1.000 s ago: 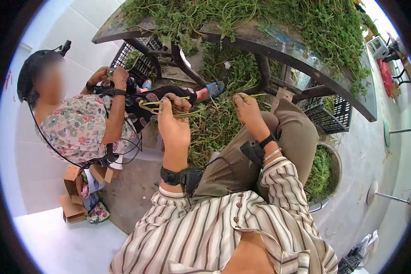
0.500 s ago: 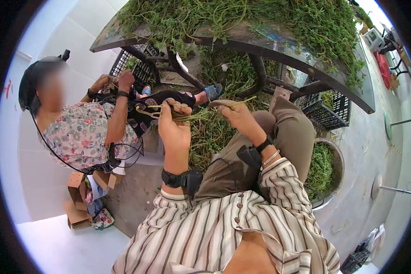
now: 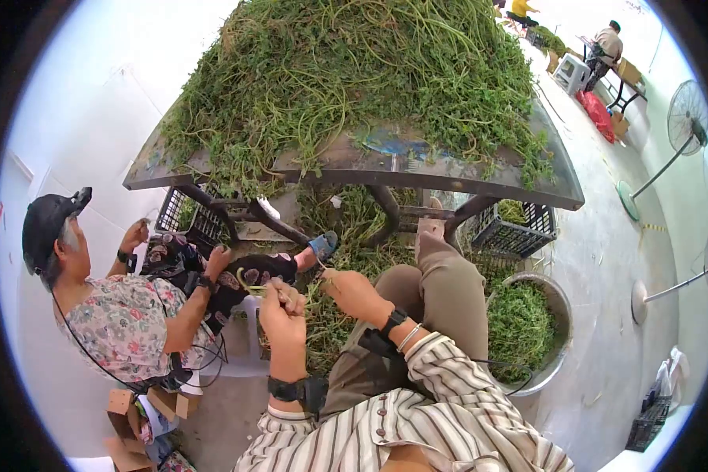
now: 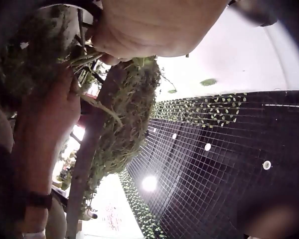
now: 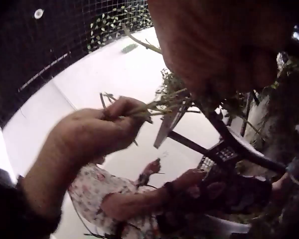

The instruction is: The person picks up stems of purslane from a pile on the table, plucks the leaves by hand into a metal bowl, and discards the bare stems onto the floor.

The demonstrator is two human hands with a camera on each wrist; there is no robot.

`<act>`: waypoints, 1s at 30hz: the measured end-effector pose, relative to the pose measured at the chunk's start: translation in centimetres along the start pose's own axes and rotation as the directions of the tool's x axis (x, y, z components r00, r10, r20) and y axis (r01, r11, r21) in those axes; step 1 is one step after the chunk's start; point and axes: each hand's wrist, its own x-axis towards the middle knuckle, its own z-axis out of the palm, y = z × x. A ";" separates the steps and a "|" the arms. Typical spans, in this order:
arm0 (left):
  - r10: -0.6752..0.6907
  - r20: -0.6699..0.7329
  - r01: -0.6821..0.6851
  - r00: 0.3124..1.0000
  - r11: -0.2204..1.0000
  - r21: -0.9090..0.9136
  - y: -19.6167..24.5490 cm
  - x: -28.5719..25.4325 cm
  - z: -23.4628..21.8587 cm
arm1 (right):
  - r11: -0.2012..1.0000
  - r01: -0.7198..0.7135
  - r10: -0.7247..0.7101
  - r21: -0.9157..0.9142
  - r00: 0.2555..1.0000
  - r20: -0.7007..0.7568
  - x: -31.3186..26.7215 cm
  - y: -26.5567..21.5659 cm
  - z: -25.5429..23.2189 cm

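My left hand (image 3: 283,318) holds a small bunch of green plant stems (image 5: 152,110), its fingers curled over them, with pale stem ends sticking out to the left in the head view. Close by on the right is my right hand (image 3: 358,295), fingers bent and knuckles up. In the right wrist view a single green stem (image 5: 139,42) juts from beside the right hand, which pinches it; its fingertips are hidden there. Both hands are above my lap, in front of a table (image 3: 346,153) heaped with leafy green stems (image 3: 354,79).
Another person (image 3: 126,307) sits at the left, hands raised. A round basin (image 3: 557,303) of greens stands by my right knee. Black crates (image 3: 515,236) sit under the table among loose stems on the floor. Cardboard boxes (image 3: 122,413) lie lower left; a fan (image 3: 688,118) stands at right.
The head view has tilted up, showing more of the heaped table. My right hand, which held a stem off to the right, has come in to the left hand. The left fingers have closed further over the bunch.
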 end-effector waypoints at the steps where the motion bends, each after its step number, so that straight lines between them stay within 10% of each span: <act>1: -0.007 -0.038 0.008 0.999 0.999 0.033 -0.2 -0.3 0.8 | 1.000 0.028 -0.028 -0.005 0.998 -0.052 0.0 0.4 0.1; 7: 0.108 -0.013 -0.106 0.994 0.992 0.071 2.8 -0.9 1.3 | 0.941 -0.184 0.153 -0.285 0.980 -0.129 1.0 6.4 -0.2; 14: 0.125 -0.046 -0.105 0.991 0.946 0.307 0.4 -1.7 0.1 | 0.992 -0.065 0.058 -0.107 0.996 -0.065 -0.5 2.0 0.4; 21: 0.003 0.123 -0.103 0.992 0.572 0.814 -1.5 -2.7 0.7 | 0.994 0.023 -0.022 -0.105 1.000 0.012 -2.2 0.0 1.6; 30: -0.030 0.089 -0.041 0.996 0.721 0.691 -3.2 -2.9 -0.6 | 0.998 0.044 -0.047 -0.050 0.997 -0.062 -2.2 -0.7 0.9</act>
